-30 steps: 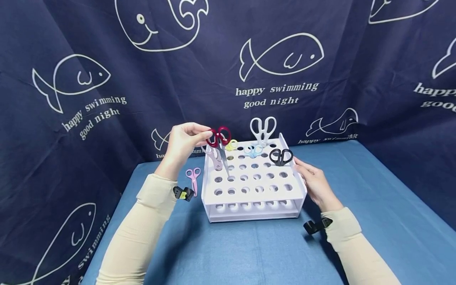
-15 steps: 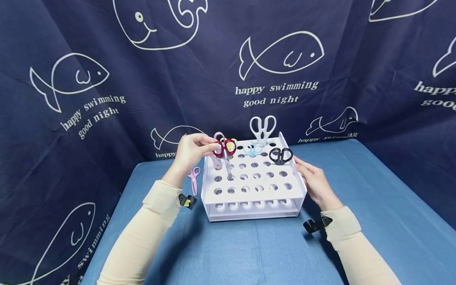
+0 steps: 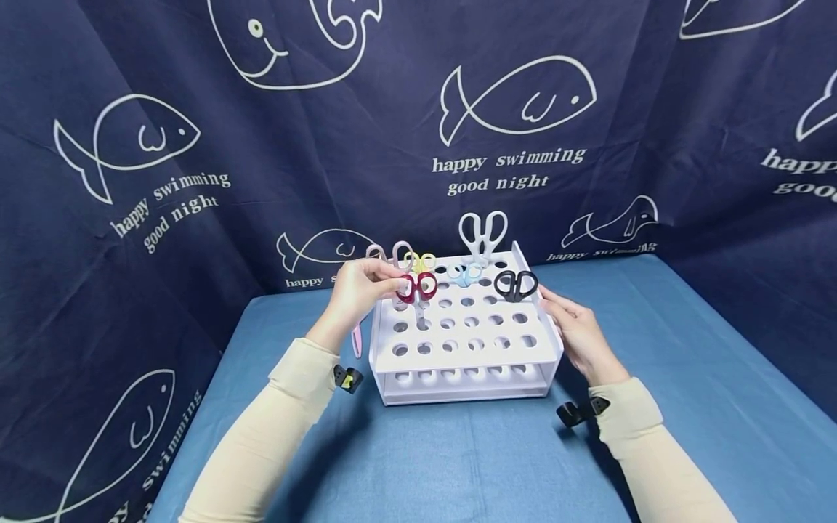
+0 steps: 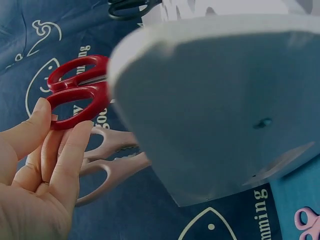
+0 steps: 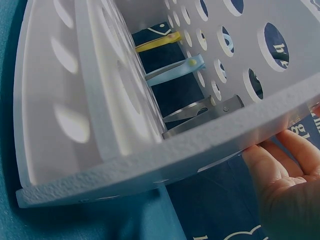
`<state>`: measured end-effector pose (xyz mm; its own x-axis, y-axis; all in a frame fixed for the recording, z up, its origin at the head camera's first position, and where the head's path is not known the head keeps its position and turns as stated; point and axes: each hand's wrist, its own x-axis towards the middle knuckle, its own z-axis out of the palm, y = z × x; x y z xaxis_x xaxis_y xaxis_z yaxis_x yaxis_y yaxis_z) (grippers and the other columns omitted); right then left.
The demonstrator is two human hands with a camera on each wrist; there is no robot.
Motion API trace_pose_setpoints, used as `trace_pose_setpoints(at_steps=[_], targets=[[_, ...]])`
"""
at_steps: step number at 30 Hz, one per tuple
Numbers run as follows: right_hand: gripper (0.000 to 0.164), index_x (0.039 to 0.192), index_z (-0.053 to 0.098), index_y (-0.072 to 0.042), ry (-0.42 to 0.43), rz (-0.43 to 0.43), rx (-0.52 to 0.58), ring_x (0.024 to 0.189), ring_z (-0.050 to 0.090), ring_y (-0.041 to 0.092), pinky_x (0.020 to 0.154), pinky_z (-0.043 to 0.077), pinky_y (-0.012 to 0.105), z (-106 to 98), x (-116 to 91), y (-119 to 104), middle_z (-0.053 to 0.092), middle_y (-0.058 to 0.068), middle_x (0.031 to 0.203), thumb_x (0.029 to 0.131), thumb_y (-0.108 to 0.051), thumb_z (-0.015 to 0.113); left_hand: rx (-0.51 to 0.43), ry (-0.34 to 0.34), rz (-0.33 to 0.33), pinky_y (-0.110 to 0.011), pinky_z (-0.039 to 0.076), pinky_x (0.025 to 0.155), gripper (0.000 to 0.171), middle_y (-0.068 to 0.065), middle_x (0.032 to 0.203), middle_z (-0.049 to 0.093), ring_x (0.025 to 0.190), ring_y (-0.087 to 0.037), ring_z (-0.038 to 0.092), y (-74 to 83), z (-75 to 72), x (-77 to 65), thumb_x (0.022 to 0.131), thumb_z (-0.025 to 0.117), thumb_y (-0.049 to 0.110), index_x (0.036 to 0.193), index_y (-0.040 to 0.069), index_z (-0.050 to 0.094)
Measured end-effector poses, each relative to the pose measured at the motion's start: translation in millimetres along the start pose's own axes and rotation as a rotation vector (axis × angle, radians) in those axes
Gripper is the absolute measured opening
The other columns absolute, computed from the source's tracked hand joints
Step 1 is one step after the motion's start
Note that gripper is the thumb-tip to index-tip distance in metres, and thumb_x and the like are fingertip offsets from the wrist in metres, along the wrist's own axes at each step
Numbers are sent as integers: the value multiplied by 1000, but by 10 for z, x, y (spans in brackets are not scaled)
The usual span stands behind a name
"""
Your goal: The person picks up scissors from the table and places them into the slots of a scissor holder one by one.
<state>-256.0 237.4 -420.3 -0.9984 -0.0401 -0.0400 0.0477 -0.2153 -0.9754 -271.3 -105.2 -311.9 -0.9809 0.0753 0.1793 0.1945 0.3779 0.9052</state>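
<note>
My left hand pinches a handle loop of the red-handled scissors between thumb and fingers. Their blades point down into a hole at the left of the white holed rack. Just behind, the mauve-handled scissors stand in the rack, partly hidden by this hand in the head view. On the rack's right side, my right hand grips the upright side panel with thumb and fingers. Near it, the black-handled scissors sit in a hole.
White scissors, light blue scissors and yellow scissors stand toward the rack's back. Pink scissors lie on the blue table left of the rack, partly behind the left hand. A dark fish-print cloth hangs behind.
My left hand has moved right and down with the red-handled scissors, lowering their blades into the rack hole. The mauve-handled scissors' handles have shifted. The right hand stays on the rack.
</note>
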Motion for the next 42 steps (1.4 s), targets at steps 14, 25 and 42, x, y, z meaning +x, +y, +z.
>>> trace_pose_setpoints(at_steps=[14, 25, 42], targets=[[60, 145, 41, -4, 3, 2, 13, 96, 65, -1, 83, 57, 17, -2, 7, 20, 66, -18, 110, 94, -25, 64, 112, -36, 14, -20, 57, 61, 13, -8, 77, 73, 61, -6, 64, -166, 74, -18, 78, 80, 8, 89, 4, 77], [63, 147, 36, -1, 3, 4, -8, 98, 63, -3, 85, 56, 16, 0, 6, 14, 52, -4, 142, 95, -26, 62, 192, -31, 56, -19, 51, 56, 11, -7, 74, 73, 60, -6, 60, -218, 92, -28, 78, 81, 10, 88, 6, 77], [62, 147, 37, -2, 9, 7, -16, 99, 63, -3, 86, 55, 16, -10, 14, 17, 49, -1, 145, 95, -26, 62, 242, -52, 68, -21, 52, 59, 13, -5, 77, 73, 65, -10, 63, -214, 87, -7, 79, 80, 15, 91, 9, 78]])
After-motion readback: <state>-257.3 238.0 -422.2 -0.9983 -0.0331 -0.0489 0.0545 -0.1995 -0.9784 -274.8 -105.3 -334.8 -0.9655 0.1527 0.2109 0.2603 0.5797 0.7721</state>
